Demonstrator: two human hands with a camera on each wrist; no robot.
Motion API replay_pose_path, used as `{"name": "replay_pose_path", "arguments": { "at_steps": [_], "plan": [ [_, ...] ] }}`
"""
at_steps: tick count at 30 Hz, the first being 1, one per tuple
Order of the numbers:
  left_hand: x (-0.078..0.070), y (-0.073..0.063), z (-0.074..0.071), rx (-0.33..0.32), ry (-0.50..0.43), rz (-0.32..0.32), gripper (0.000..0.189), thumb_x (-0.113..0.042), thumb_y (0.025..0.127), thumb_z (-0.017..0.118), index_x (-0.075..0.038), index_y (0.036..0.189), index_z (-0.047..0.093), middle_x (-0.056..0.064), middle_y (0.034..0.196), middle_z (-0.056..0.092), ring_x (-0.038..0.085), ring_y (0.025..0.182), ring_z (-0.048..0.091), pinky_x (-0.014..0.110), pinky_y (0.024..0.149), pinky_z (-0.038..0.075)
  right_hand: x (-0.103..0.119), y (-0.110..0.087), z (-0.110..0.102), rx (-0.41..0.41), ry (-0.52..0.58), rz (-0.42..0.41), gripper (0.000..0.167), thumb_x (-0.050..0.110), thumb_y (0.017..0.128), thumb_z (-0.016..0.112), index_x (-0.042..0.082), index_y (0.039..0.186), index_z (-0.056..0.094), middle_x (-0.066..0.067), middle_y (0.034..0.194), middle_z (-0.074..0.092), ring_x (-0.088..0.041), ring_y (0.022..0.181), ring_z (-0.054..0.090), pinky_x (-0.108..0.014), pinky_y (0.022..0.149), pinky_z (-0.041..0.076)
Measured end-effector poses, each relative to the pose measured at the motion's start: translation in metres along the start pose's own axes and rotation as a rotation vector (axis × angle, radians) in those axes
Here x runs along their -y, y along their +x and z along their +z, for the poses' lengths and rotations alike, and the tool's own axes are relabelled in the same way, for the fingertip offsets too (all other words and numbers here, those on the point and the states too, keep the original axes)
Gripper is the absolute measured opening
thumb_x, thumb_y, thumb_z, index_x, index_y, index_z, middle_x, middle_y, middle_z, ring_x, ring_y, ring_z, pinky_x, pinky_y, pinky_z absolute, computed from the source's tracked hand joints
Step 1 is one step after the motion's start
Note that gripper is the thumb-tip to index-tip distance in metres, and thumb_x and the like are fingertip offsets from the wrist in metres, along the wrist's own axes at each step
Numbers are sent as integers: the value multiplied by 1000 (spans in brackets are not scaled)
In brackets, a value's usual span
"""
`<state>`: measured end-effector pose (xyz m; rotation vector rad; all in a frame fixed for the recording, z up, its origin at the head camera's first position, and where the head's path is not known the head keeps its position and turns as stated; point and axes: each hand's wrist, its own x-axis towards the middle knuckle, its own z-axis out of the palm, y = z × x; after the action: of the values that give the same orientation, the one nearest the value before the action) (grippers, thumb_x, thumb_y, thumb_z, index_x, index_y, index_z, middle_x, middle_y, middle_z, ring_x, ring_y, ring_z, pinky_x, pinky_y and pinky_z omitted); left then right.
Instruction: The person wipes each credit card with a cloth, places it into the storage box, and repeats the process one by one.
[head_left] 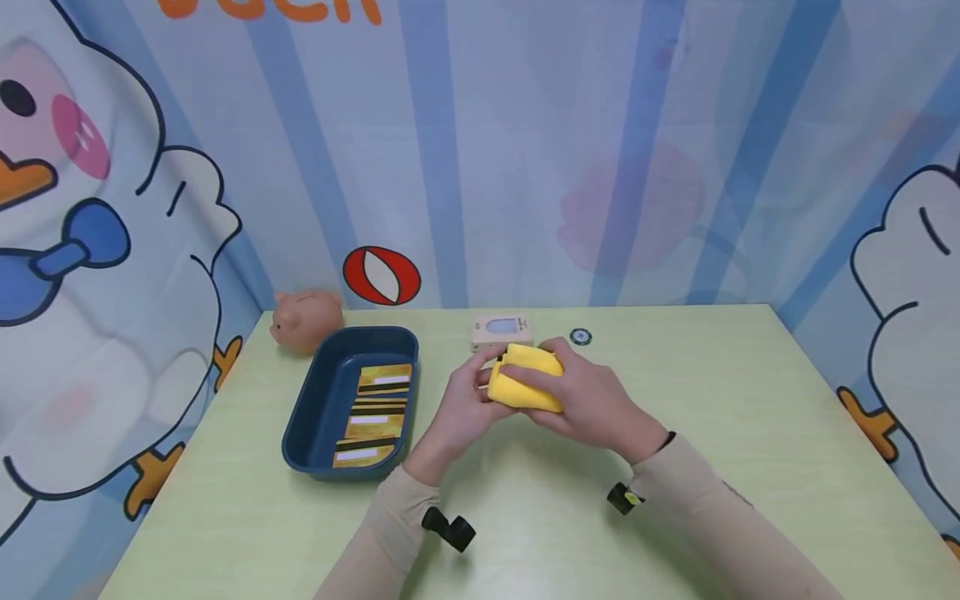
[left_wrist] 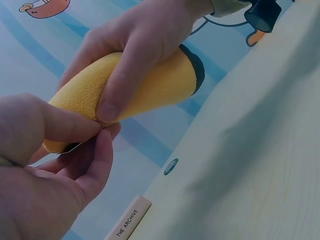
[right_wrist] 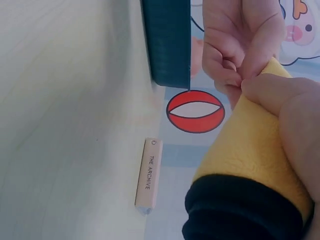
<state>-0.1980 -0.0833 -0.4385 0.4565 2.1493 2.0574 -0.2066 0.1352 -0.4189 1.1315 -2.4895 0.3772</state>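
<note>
Above the middle of the table, both hands hold a soft yellow plush object (head_left: 523, 385) with dark ends, tilted in the air. Its exact kind does not show. My right hand (head_left: 592, 404) grips it round the body, thumb across the fuzzy surface. With thumb and fingertips my left hand (head_left: 462, 410) pinches the end nearer to it. In the left wrist view, a dark cap (left_wrist: 194, 69) shows at the far end, and a thin dark edge lies by the pinching left hand (left_wrist: 60, 165). The right wrist view has the fingertips of both hands meeting at the narrow end.
On the left stands a blue bin (head_left: 300, 442) with several gold cards (head_left: 375, 425) inside. Behind it is a pink piggy bank (head_left: 307, 321). A small pale box (head_left: 501, 327) marked "THE ARCHIVE" and a round chip (head_left: 581, 336) lie near the table's back edge.
</note>
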Motion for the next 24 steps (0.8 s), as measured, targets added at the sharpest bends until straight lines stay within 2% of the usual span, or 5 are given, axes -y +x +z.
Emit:
{"name": "replay_pose_path", "arguments": {
  "at_steps": [13, 24],
  "plan": [
    [-1, -1, 1, -52, -2, -25, 69, 16, 91, 69, -6, 154, 52, 24, 137, 65, 36, 115, 72, 36, 91, 62, -5, -10, 2, 37, -23, 34, 56, 38, 94, 78, 37, 147, 60, -17, 124, 53, -14, 65, 50, -26, 50, 47],
    [-4, -3, -7, -86, -9, -47, 66, 15, 90, 70, -4, 151, 55, 23, 132, 69, 34, 113, 73, 37, 91, 62, -14, -20, 0, 7, -20, 49, 59, 34, 91, 81, 35, 146, 60, -16, 114, 57, -16, 70, 51, -30, 54, 52]
  ]
}}
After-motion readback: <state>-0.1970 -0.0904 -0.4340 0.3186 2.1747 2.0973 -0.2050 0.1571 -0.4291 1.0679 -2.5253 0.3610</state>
